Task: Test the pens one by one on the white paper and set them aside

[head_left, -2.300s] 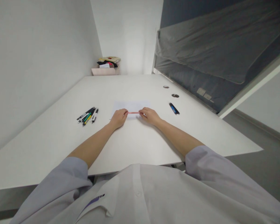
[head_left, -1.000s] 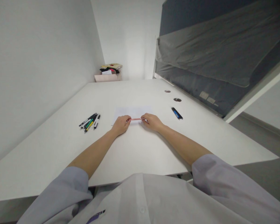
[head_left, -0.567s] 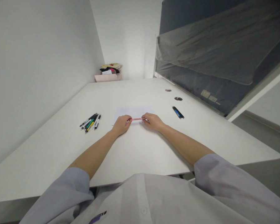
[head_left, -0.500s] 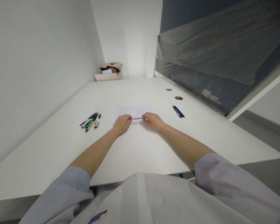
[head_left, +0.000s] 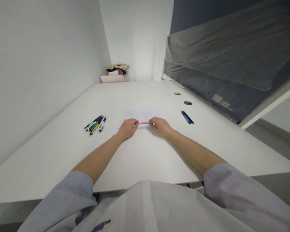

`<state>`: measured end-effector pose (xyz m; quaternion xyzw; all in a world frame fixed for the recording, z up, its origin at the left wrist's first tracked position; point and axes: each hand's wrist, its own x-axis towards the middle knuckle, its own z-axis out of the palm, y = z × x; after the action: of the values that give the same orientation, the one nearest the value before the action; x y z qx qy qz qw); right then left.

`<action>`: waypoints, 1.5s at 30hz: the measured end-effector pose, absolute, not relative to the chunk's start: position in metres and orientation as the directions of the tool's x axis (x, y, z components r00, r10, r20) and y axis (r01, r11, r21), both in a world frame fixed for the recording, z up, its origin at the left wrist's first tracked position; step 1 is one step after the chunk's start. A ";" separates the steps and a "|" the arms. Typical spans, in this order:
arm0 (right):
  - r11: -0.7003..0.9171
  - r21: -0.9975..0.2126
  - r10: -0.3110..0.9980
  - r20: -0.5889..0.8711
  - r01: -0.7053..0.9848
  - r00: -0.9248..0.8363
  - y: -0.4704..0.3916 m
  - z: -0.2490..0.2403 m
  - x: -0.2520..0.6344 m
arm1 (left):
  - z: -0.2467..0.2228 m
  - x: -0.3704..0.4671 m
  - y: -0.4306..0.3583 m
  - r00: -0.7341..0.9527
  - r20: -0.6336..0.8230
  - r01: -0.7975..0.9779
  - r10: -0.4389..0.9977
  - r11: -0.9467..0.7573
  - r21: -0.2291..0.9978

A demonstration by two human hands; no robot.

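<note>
Well, pink stick (head_left: 143, 123): we judge it light, stiff, slippery.
Ends: sensible holds; our left hand (head_left: 127, 128) and right hand (head_left: 160, 126) have fingers clamped there.

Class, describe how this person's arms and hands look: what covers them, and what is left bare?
The left hand and right hand are bare: no gloves, watch or bracelet shows. The forearms are uncovered too. Loose, pale lavender-grey sleeves end around the elbows, with no markings visible on them.
</note>
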<state>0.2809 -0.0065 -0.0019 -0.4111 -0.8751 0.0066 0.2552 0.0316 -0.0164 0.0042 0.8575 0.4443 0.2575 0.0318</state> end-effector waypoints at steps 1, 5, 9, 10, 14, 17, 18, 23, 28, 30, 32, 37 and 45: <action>0.663 -0.221 0.722 0.442 0.715 -0.532 -0.007 -0.002 0.281 | 0.004 0.032 -0.016 0.474 0.409 0.749 0.780 -0.601 0.279; 0.669 -0.219 0.712 0.462 0.710 -0.528 -0.007 -0.003 0.282 | 0.003 0.031 -0.014 0.470 0.409 0.758 0.782 -0.595 0.267; 0.671 -0.211 0.706 0.475 0.711 -0.526 -0.007 -0.003 0.282 | 0.000 0.030 -0.011 0.463 0.426 0.754 0.777 -0.598 0.271; 0.671 -0.201 0.705 0.471 0.714 -0.530 -0.007 -0.003 0.282 | 0.000 0.030 -0.011 0.460 0.428 0.752 0.778 -0.598 0.277; 0.671 -0.175 0.704 0.457 0.721 -0.544 -0.007 -0.001 0.282 | 0.001 0.030 -0.011 0.433 0.435 0.745 0.789 -0.585 0.319; 0.664 -0.190 0.711 0.460 0.723 -0.532 -0.007 0.000 0.282 | 0.002 0.030 -0.012 0.410 0.446 0.732 0.795 -0.579 0.358; 0.661 -0.194 0.714 0.458 0.725 -0.529 -0.008 0.001 0.282 | 0.002 0.030 -0.012 0.392 0.452 0.732 0.801 -0.569 0.375; 0.659 -0.204 0.717 0.462 0.724 -0.522 -0.008 0.001 0.282 | 0.001 0.031 -0.012 0.385 0.461 0.708 0.800 -0.576 0.409; 0.653 -0.199 0.720 0.463 0.730 -0.518 -0.007 0.000 0.282 | 0.002 0.031 -0.012 0.418 0.460 0.707 0.783 -0.599 0.377; 0.654 -0.189 0.718 0.460 0.732 -0.522 -0.007 -0.001 0.282 | 0.002 0.031 -0.012 0.421 0.450 0.713 0.788 -0.594 0.373; 0.656 -0.181 0.714 0.463 0.733 -0.525 -0.006 -0.001 0.282 | 0.002 0.032 -0.011 0.426 0.436 0.717 0.793 -0.590 0.371; 0.652 -0.184 0.721 0.453 0.736 -0.525 -0.005 0.000 0.283 | 0.000 0.032 -0.008 0.435 0.416 0.726 0.799 -0.584 0.362; 0.646 -0.235 0.729 0.475 0.727 -0.494 -0.004 0.001 0.285 | -0.003 0.027 -0.004 0.406 0.414 0.747 0.814 -0.557 0.362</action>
<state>0.2853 -0.0040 0.0006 -0.4210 -0.8642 0.0018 0.2756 0.0267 -0.0035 -0.0025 0.8365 0.4667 0.2810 0.0596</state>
